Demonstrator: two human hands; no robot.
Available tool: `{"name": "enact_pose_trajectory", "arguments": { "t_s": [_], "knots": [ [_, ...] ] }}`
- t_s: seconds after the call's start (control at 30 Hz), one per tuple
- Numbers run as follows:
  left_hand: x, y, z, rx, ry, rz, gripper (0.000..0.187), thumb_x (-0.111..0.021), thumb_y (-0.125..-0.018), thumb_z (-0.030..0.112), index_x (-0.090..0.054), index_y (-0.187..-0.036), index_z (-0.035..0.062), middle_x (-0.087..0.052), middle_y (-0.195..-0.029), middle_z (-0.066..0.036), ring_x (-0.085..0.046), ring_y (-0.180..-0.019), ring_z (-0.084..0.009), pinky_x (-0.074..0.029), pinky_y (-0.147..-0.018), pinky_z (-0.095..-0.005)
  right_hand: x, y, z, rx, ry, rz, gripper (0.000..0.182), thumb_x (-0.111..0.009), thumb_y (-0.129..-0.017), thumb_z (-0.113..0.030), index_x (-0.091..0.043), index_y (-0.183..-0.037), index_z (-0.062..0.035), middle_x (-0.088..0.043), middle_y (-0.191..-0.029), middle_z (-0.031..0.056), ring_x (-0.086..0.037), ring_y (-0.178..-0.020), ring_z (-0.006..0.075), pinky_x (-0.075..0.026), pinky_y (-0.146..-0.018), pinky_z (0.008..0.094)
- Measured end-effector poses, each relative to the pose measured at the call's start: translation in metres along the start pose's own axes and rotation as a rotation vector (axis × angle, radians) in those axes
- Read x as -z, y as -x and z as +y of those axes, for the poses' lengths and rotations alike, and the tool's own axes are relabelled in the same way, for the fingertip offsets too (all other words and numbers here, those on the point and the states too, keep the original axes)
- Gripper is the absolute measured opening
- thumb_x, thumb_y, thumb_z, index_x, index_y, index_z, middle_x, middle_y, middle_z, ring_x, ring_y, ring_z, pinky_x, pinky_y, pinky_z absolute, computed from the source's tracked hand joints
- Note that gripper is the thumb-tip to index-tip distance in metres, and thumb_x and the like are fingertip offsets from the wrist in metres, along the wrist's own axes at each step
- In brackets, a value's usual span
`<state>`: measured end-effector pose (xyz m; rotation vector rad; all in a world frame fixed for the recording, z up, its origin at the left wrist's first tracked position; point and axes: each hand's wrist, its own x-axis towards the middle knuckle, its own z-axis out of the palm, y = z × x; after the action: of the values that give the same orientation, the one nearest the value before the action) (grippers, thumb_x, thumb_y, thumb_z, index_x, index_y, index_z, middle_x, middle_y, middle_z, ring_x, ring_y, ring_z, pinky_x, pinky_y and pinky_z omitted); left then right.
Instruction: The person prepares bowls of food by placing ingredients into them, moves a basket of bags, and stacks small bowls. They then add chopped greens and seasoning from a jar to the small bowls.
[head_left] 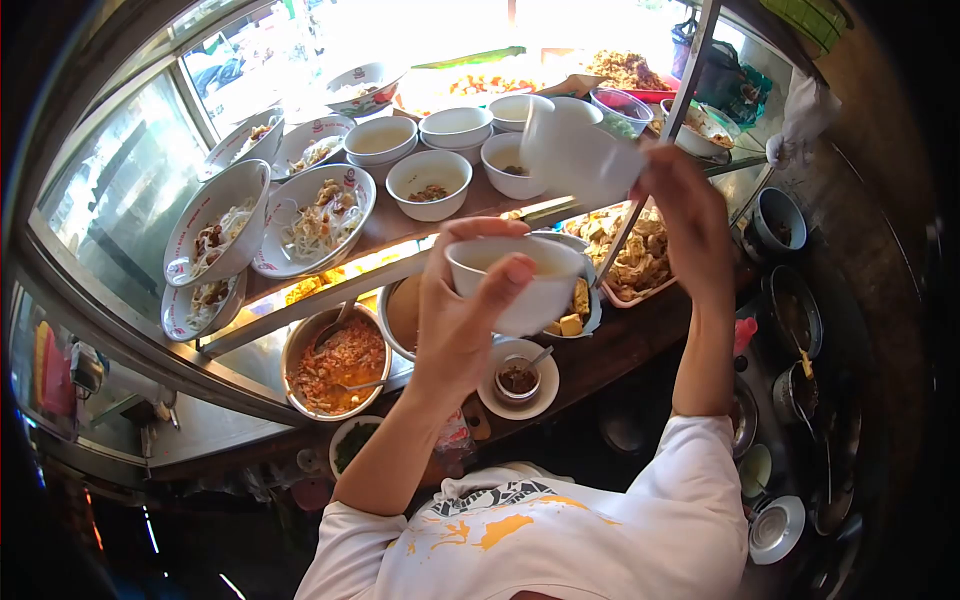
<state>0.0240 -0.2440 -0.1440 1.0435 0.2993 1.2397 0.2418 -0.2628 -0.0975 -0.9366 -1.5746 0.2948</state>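
Observation:
My left hand (463, 310) is wrapped round a small white bowl (530, 293) in front of my chest, its thumb over the rim. Higher and to the right, my right hand (682, 205) grips another white bowl (578, 155), tilted and blurred by motion. Behind them on the shelf stand small white bowls, one with brown bits inside (429, 186) and a stacked pair (381, 142). Large patterned bowls of noodles (325, 218) crowd the left of the shelf.
Below the shelf sit a pot of red sauce (336, 365), a white plate (540, 392) bearing a small sauce bowl, and a tray of brown food (630, 255). A metal post (690, 60) rises beside my right hand. Pans (795, 310) stand at the right.

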Motion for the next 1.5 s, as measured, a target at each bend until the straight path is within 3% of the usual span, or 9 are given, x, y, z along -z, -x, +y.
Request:
{"name": "enact_pose_trajectory", "arguments": {
  "t_s": [0.43, 0.57, 0.7, 0.87, 0.97, 1.07, 1.3, 1.43, 1.5],
  "knots": [
    [0.036, -0.09, 0.019, -0.939, -1.349, 0.378, 0.058, -0.09, -0.062, 0.035, -0.045, -0.081, 0.0025, -0.048, -0.122, -0.029, -0.055, -0.107, -0.0418, -0.051, -0.081, -0.048, 0.026, -0.119, 0.184, 0.28, 0.82, -0.054, 0.016, -0.059, -0.091, -0.012, -0.067, -0.1, -0.0009, -0.066, -0.087, 0.0173, -0.065, -0.082, 0.0325, -0.05, -0.073, 0.0381],
    [0.042, -0.096, 0.004, -0.86, -1.494, 0.389, 0.053, -0.085, -0.066, 0.039, -0.048, -0.068, 0.0016, -0.05, -0.125, -0.032, -0.054, -0.113, -0.0429, -0.048, -0.089, -0.0489, 0.029, -0.122, 0.186, 0.192, 0.81, -0.174, 0.018, -0.059, -0.092, -0.014, -0.069, -0.101, -0.0024, -0.067, -0.089, 0.017, -0.065, -0.085, 0.0305, -0.05, -0.075, 0.038],
    [0.052, -0.1, -0.007, -0.859, -1.765, 0.413, 0.062, -0.074, -0.074, 0.052, -0.062, -0.083, -0.0077, -0.054, -0.115, -0.03, -0.055, -0.107, -0.041, -0.048, -0.087, -0.047, 0.025, -0.12, 0.173, 0.123, 0.72, -0.068, 0.024, -0.059, -0.092, -0.022, -0.069, -0.103, -0.0037, -0.066, -0.103, 0.0142, -0.062, -0.096, 0.0293, -0.049, -0.084, 0.0384],
    [0.052, -0.1, -0.014, -0.655, -2.037, 0.452, 0.059, -0.068, -0.079, 0.056, -0.068, -0.085, -0.0032, -0.058, -0.115, -0.026, -0.05, -0.113, -0.036, -0.039, -0.093, -0.0506, 0.012, -0.106, 0.154, 0.247, 0.667, 0.008, 0.02, -0.059, -0.093, -0.02, -0.068, -0.106, -0.0071, -0.067, -0.102, 0.0097, -0.064, -0.09, 0.0214, -0.051, -0.073, 0.0321],
    [0.052, -0.103, -0.019, -0.642, -2.229, 0.528, 0.059, -0.06, -0.08, 0.063, -0.07, -0.086, 0.0058, -0.06, -0.11, -0.015, -0.047, -0.113, -0.0286, -0.031, -0.095, -0.0535, 0.006, -0.101, 0.144, 0.248, 0.593, 0.006, 0.021, -0.061, -0.092, -0.019, -0.069, -0.101, -0.0025, -0.066, -0.102, 0.0144, -0.063, -0.094, 0.0292, -0.05, -0.083, 0.0365],
    [0.055, -0.105, -0.026, -0.611, -2.158, 0.542, 0.065, -0.062, -0.072, 0.069, -0.069, -0.095, 0.0087, -0.063, -0.106, -0.009, -0.045, -0.116, -0.0273, -0.031, -0.099, -0.0533, 0.015, -0.103, 0.155, 0.385, 0.605, 0.012, 0.024, -0.056, -0.096, -0.017, -0.065, -0.112, -0.0021, -0.067, -0.11, 0.012, -0.062, -0.104, 0.0231, -0.047, -0.091, 0.0334],
    [0.035, 0.016, 0.07, -0.885, -1.731, 0.24, 0.045, -0.061, -0.087, 0.044, -0.058, -0.101, 0.0017, -0.051, -0.12, -0.023, -0.044, -0.12, -0.0356, -0.025, -0.104, -0.058, 0.02, -0.046, 0.061, 0.249, 0.594, 0.001, 0.029, -0.046, -0.101, -0.02, -0.059, -0.124, -0.0064, -0.062, -0.12, 0.0065, -0.057, -0.109, 0.0185, -0.044, -0.088, 0.0315],
    [0.093, 0.125, 0.164, -0.788, -1.589, 0.04, 0.017, -0.067, -0.084, 0.022, -0.057, -0.085, 0.0087, -0.064, -0.1, -0.009, -0.061, -0.097, -0.0246, -0.038, -0.094, -0.0407, 0.01, -0.008, 0.037, 0.264, 0.66, -0.047, 0.029, -0.044, -0.102, -0.017, -0.058, -0.121, -0.0006, -0.06, -0.122, 0.0116, -0.056, -0.113, 0.0216, -0.041, -0.096, 0.0331],
    [0.144, 0.177, 0.222, -0.465, -1.449, 0.103, 0.01, -0.065, -0.082, 0.013, -0.059, -0.077, 0.007, -0.066, -0.081, -0.005, -0.065, -0.079, -0.0194, -0.044, -0.083, -0.0328, 0.002, 0.017, 0.027, 0.193, 0.734, -0.044, 0.03, -0.043, -0.102, -0.019, -0.058, -0.122, -0.0018, -0.06, -0.122, 0.0108, -0.054, -0.116, 0.0219, -0.039, -0.098, 0.0333]
  ]
}}
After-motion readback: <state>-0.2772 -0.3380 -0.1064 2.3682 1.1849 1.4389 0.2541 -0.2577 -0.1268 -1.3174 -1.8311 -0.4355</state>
